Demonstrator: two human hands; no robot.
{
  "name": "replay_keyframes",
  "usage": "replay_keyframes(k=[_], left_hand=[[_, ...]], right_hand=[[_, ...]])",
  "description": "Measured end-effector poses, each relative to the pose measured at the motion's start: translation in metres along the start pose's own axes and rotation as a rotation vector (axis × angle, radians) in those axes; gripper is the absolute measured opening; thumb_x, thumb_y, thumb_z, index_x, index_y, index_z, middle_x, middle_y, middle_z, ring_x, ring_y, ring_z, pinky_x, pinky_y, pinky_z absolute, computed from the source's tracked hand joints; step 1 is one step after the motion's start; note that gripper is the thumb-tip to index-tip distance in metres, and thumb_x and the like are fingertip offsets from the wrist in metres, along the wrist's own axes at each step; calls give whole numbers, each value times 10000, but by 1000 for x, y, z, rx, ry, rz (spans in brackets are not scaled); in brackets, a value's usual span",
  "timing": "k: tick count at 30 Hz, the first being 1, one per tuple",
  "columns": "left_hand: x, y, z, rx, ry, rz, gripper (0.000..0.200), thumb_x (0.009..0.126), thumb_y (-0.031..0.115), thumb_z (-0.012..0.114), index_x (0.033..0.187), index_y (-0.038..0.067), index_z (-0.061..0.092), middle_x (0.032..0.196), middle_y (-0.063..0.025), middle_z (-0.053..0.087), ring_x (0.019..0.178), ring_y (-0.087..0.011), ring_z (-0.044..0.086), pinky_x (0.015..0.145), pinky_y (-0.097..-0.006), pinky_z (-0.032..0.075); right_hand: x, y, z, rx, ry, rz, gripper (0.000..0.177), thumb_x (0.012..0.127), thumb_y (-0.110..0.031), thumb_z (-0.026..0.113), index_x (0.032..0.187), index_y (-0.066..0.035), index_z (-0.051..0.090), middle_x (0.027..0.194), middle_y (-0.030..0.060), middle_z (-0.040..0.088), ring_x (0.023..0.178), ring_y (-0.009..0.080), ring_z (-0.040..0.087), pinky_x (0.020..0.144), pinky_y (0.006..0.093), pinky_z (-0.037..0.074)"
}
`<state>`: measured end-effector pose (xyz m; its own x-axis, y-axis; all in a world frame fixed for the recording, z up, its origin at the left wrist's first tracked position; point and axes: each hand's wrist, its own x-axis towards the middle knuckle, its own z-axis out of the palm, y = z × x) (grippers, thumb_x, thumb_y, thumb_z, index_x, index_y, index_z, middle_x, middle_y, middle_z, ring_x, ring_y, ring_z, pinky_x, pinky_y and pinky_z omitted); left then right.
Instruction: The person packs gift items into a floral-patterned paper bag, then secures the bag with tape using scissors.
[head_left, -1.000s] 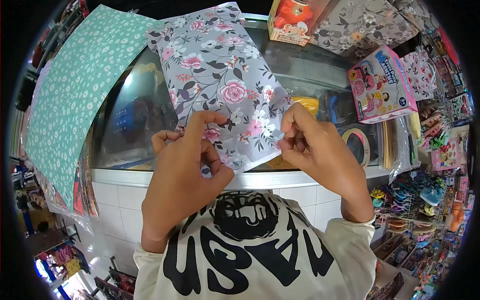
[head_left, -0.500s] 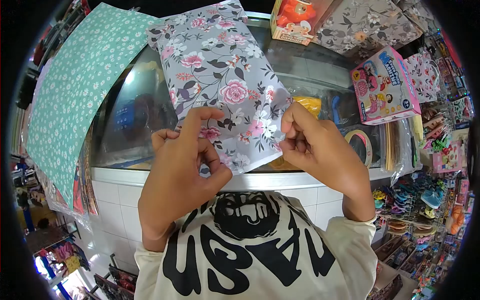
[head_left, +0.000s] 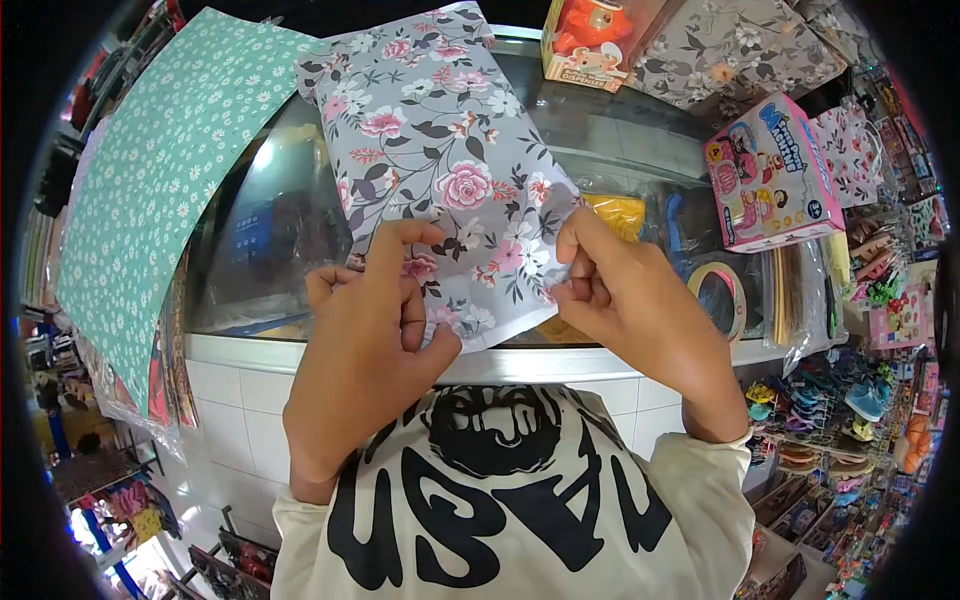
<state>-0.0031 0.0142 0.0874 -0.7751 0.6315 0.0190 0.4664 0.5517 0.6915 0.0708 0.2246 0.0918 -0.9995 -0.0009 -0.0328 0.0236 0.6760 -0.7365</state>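
A piece of grey floral wrapping paper (head_left: 430, 150), printed with pink roses and white blossoms, lies lengthwise over the glass counter. Its near end is raised a little by my hands. My left hand (head_left: 365, 340) is at the lower left corner, fingers curled and thumb at the near edge, gripping the paper there. At the lower right edge, my right hand (head_left: 630, 300) pinches the paper between thumb and bent fingers. The undersides of both grips are hidden.
The glass counter (head_left: 620, 130) has a metal front edge (head_left: 580, 362). Green daisy-print paper (head_left: 165, 170) hangs over its left side. To the right are a pink toy box (head_left: 770, 175), a tape roll (head_left: 720, 290), an orange toy in a box (head_left: 595, 40) and a floral bag (head_left: 735, 50).
My right hand has shifted slightly left with the paper's edge. My left thumb and fingers have moved a little, and the paper's near edge sits slightly lower.
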Motion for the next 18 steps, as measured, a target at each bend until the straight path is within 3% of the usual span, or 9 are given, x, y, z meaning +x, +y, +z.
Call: replay_keyframes(k=[3,6,8,9,11,14,18], left_hand=[[-1,-3,-2,-69,7,7,518,662,2,624,1152,94,483,530,63,388,494,-90,381,799,-269,272],[-4,-7,-9,-211,-8,-23,459,689,39,646,1123,106,512,570,57,438,535,-120,425,811,-287,257],[-9,-11,-12,-261,29,9,418,683,33,664,1079,111,553,623,57,476,582,-117,441,808,-285,264],[-9,-14,-15,-190,61,120,412,660,18,680,1049,97,567,665,33,493,623,-128,452,771,-281,301],[-9,-18,-22,-47,122,338,401,615,-12,713,988,69,594,748,-15,528,706,-150,473,698,-273,375],[-8,-17,-32,58,98,455,388,568,41,784,922,60,627,814,-41,573,852,-202,520,732,-283,409],[-12,-26,-27,-72,80,347,384,559,82,816,902,49,646,869,-66,616,875,-219,569,765,-315,437]], right_hand=[[0,-2,-7,-13,-12,5,209,807,-20,630,922,-39,456,681,42,483,550,125,476,532,259,399],[-4,-4,-21,-13,-27,-49,176,816,-25,593,958,-31,489,885,156,570,767,332,574,674,384,453],[-6,3,-28,-155,-7,-223,189,800,-25,611,971,-45,534,957,133,556,846,307,559,731,370,448],[-7,7,-30,-226,3,-309,199,791,-25,620,978,-52,557,993,121,549,886,295,552,759,363,445],[-8,10,-31,-218,-10,-362,228,777,-31,639,996,-59,578,1030,112,548,956,287,532,810,362,430],[-7,14,-29,-207,1,-408,235,772,-36,653,998,-57,596,1043,108,558,982,287,533,832,365,430],[-6,21,-27,-156,9,-394,204,780,-36,646,979,-47,602,1019,105,578,953,288,552,814,371,443]])
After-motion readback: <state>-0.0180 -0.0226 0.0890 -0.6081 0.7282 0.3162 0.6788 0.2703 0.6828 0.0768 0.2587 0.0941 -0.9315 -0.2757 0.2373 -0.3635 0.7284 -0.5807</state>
